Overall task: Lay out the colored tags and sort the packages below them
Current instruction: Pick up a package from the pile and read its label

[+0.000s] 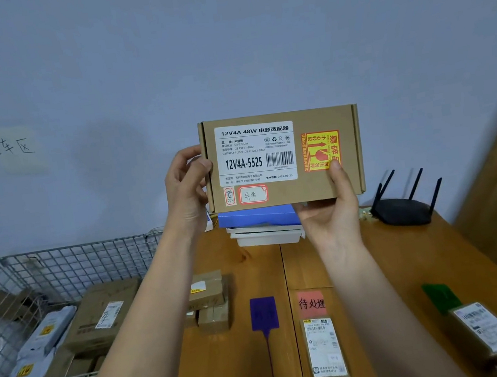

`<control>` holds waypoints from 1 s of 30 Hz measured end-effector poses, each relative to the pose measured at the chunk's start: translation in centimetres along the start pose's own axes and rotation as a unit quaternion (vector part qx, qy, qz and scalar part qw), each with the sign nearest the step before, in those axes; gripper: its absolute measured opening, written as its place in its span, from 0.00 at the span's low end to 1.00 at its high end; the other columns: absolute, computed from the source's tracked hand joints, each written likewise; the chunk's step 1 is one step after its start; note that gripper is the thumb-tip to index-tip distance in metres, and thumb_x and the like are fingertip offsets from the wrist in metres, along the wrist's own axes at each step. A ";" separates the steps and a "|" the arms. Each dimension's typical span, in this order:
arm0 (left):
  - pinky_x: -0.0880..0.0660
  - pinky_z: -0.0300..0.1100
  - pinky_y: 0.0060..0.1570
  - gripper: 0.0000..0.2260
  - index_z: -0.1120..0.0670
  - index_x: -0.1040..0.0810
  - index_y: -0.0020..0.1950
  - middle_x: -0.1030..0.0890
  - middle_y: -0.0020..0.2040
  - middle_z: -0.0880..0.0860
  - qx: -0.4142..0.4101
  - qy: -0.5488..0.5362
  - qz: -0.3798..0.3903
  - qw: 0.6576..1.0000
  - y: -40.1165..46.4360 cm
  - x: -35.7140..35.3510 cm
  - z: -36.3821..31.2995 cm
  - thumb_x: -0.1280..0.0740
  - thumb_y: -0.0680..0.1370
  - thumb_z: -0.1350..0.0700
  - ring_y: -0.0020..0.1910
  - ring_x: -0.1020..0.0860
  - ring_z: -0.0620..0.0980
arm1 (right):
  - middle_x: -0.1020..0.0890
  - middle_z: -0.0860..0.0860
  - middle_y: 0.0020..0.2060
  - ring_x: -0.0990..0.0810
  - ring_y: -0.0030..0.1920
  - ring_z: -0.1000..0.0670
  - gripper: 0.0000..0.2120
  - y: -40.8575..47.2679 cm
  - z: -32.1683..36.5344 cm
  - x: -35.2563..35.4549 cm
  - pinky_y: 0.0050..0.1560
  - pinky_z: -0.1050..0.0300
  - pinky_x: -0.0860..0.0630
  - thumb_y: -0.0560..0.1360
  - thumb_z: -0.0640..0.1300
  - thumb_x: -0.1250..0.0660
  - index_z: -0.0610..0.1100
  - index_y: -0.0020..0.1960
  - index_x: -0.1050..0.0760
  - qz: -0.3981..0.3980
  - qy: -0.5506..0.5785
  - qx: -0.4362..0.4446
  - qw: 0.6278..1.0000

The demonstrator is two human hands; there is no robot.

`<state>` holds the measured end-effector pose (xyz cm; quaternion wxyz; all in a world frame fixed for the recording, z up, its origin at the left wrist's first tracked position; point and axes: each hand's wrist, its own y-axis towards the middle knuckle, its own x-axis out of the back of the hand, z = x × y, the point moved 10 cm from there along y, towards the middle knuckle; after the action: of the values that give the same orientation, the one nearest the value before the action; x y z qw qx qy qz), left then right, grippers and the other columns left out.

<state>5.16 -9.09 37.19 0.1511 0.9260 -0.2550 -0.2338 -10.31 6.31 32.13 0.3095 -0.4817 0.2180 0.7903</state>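
Both hands hold a flat cardboard box (303, 187) up in front of the wall, its white label, red fragile sticker and small red-edged handwritten sticker facing me. My left hand (186, 186) grips its left edge; my right hand (331, 209) supports its lower right corner from below. On the wooden table (375, 266) lie a purple tag (263, 313), a red tag (311, 303) with black writing, and a green tag (440, 296). A small labelled package (324, 348) lies just below the red tag. Another labelled package (485, 327) lies below the green tag.
A wire basket (62, 264) at the left holds cardboard boxes and grey mailer bags. Several small taped boxes (210, 299) are stacked at the table's left edge. Blue and white boxes (261, 224) and a black router (406, 208) stand at the back. A paper sign (9, 147) hangs on the wall.
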 end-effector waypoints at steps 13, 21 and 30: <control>0.31 0.41 0.32 0.10 0.47 0.23 0.40 0.17 0.35 0.45 0.034 -0.008 -0.001 0.999 -0.3 0.0 2.1 0.32 0.60 0.50 0.33 0.22 0.46 | 0.19 0.44 0.54 0.22 0.61 0.41 0.07 0.9 -0.3 1.5 0.65 0.41 0.28 0.73 0.45 0.32 0.48 0.51 0.24 -0.019 -0.012 -0.014 1.000; 0.32 0.38 0.30 0.11 0.50 0.28 0.38 0.18 0.37 0.47 0.075 0.003 0.006 0.997 -0.7 0.9 4.8 0.32 0.58 0.50 0.31 0.20 0.44 | 0.17 0.47 0.46 0.20 0.51 0.46 0.05 2.1 -0.9 2.8 0.46 0.53 0.21 0.74 0.46 0.33 0.49 0.50 0.24 -0.040 -0.087 -0.038 0.995; 0.20 0.48 0.40 0.34 0.45 0.28 0.65 0.21 0.56 0.55 0.277 0.090 0.189 0.938 -5.2 1.2 13.1 0.27 0.58 0.55 0.49 0.18 0.52 | 0.17 0.45 0.47 0.18 0.43 0.48 0.16 4.5 0.9 5.4 0.40 0.54 0.19 0.71 0.44 0.28 0.41 0.56 0.25 -0.092 -0.348 -0.047 0.932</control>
<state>1.51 -7.56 23.63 -0.0480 0.8833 -0.4650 -0.0363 -15.87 5.15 27.89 0.4144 -0.2080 0.0137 0.8859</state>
